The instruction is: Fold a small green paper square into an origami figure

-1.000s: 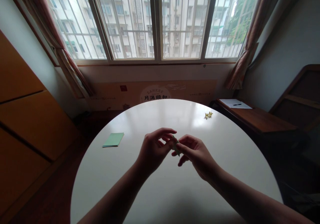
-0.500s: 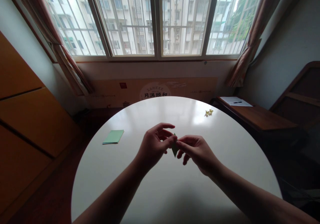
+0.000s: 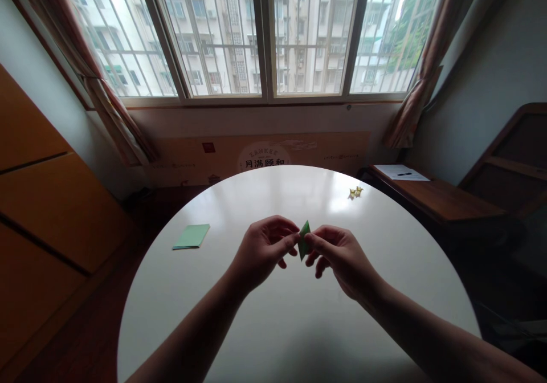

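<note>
Hands: two are showing, a left hand [image 3: 262,255] and a right hand [image 3: 342,257], both pinching one green fold [image 3: 304,239].
Tables: two are standing, one round table [image 3: 273,326] and one side table [image 3: 444,200].
Green sheet [image 3: 191,236]: one is lying flat; whether it is stacked cannot be told.
Yellow figures [image 3: 355,191]: two are sitting together.
White paper [image 3: 395,172]: one is lying under one pen [image 3: 404,174].
Curtains: two are hanging, a left curtain [image 3: 106,98] and a right curtain [image 3: 421,81].
Printed board [image 3: 265,155]: one is leaning.
</note>
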Available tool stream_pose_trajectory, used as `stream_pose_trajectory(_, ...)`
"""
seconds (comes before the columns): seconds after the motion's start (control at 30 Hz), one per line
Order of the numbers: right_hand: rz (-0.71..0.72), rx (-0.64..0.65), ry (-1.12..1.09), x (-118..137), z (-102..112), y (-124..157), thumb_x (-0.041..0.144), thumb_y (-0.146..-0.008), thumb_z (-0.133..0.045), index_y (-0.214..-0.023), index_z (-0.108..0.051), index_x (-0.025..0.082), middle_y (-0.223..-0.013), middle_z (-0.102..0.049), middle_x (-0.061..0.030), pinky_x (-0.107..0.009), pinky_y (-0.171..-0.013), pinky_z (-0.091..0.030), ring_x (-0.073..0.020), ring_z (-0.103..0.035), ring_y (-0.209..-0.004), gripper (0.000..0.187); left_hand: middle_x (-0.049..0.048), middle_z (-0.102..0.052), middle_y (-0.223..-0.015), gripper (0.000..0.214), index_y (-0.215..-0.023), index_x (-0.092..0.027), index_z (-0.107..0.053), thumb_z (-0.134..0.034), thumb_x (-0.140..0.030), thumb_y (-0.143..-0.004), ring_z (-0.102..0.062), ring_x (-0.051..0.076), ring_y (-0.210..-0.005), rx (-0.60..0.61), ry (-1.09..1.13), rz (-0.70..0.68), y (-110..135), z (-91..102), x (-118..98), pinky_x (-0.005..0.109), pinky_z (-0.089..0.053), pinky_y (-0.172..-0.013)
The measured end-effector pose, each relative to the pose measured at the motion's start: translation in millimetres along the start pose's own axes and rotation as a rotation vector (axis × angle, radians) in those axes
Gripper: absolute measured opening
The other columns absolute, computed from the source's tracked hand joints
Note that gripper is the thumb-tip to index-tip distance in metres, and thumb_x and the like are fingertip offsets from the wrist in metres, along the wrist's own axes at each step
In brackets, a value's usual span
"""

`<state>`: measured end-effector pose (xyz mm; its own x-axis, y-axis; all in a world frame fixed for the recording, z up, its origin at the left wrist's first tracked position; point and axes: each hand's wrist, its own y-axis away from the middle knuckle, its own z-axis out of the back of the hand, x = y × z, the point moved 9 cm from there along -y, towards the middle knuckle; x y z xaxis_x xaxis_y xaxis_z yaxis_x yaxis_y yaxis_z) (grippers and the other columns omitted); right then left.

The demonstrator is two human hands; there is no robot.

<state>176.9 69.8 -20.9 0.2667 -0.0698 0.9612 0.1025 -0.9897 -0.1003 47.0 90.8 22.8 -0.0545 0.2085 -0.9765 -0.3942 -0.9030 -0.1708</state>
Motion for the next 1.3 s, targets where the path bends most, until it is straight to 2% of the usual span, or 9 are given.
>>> stream_pose_trajectory(0.17,0.032,0.001,0.013,2.6,1.1,-0.2,0.043,-0.08,-0.079,-0.079,-0.074,0.017,-0.073,-0.074,-0.0059,-0.018,-0.04,-0.047,-0.0165,-0.068,-0.061,0.027,0.0034,-0.07,-0.069,0.012,-0.08,-0.013,-0.067,-0.073,-0.023,-0.075,-0.067,0.016,-0.058,-0.049,0.006,-0.012,0.6,1.6,1.1,0.019,-0.05,-0.04)
stream_pose_trajectory(0.27,0.055,-0.013,0.027,3.3,2.2,-0.7,0.043,-0.079,-0.08,-0.081,-0.075,0.017,-0.072,-0.074,-0.0063,-0.019,-0.039,-0.048,-0.0188,-0.07,-0.064,0.026,0.0039,-0.071,-0.07,0.005,-0.078,-0.014,-0.07,-0.069,-0.015,-0.073,-0.067,0.016,-0.059,-0.089,-0.077,-0.074,3.2,2.1,-5.5,0.02,-0.052,-0.042)
stream_pose_trajectory(0.37,0.08,-0.033,0.023,4.9,3.8,-1.1,0.041,-0.078,-0.081,-0.085,-0.076,0.017,-0.071,-0.074,-0.006,-0.02,-0.039,-0.049,-0.0195,-0.07,-0.065,0.026,0.0045,-0.073,-0.071,0.007,-0.078,-0.015,-0.074,-0.069,-0.013,-0.074,-0.068,0.018,-0.064,-0.115,-0.213,-0.157,6.5,1.3,-14.2,0.021,-0.053,-0.046)
stream_pose_trajectory(0.5,0.09,-0.035,0.022,7.0,3.6,-0.5,0.041,-0.078,-0.08,-0.086,-0.077,0.017,-0.069,-0.072,-0.0049,-0.02,-0.04,-0.049,-0.0183,-0.068,-0.063,0.025,0.0045,-0.073,-0.071,0.006,-0.08,-0.016,-0.076,-0.07,-0.017,-0.078,-0.069,0.018,-0.066,-0.135,-0.305,-0.223,8.7,2.4,-21.0,0.021,-0.052,-0.046)
stream_pose_trajectory(0.7,0.102,0.001,0.081,10.2,-1.5,2.8,0.044,-0.077,-0.08,-0.081,-0.075,0.016,-0.067,-0.072,-0.005,-0.022,-0.04,-0.05,-0.0181,-0.067,-0.06,0.029,0.005,-0.072,-0.067,0.014,-0.084,-0.015,-0.077,-0.073,-0.028,-0.08,-0.066,0.017,-0.059,-0.186,-0.27,-0.207,8.0,11.1,-20.7,0.021,-0.051,-0.044)
stream_pose_trajectory(0.9,0.141,0.05,0.105,13.0,-7.2,5.1,0.044,-0.077,-0.081,-0.08,-0.076,0.016,-0.068,-0.072,-0.0046,-0.023,-0.041,-0.051,-0.0176,-0.066,-0.059,0.028,0.008,-0.076,-0.079,0.021,-0.091,-0.015,-0.078,-0.074,-0.033,-0.079,-0.067,0.018,-0.065,-0.031,-0.128,-0.042,3.2,1.5,-3.3,0.019,-0.05,-0.042)
stream_pose_trajectory(1.0,0.129,0.094,0.093,12.2,-10.4,5.5,0.043,-0.079,-0.08,-0.082,-0.076,0.016,-0.068,-0.072,-0.0047,-0.022,-0.041,-0.051,-0.017,-0.066,-0.059,0.027,0.0075,-0.075,-0.075,0.021,-0.087,-0.014,-0.078,-0.074,-0.033,-0.08,-0.066,0.017,-0.063,0.045,-0.095,0.011,1.1,-2.7,2.4,0.018,-0.048,-0.04)
stream_pose_trajectory(1.3,0.051,0.137,0.017,7.2,-14.8,6.4,0.038,-0.081,-0.079,-0.08,-0.076,0.016,-0.065,-0.07,-0.0034,-0.021,-0.041,-0.051,-0.0148,-0.065,-0.056,0.023,0.0048,-0.067,-0.065,0.02,-0.08,-0.014,-0.078,-0.074,-0.033,-0.077,-0.058,0.013,-0.057,0.075,0.0,0.034,0.6,-3.3,-0.4,0.016,-0.043,-0.038)
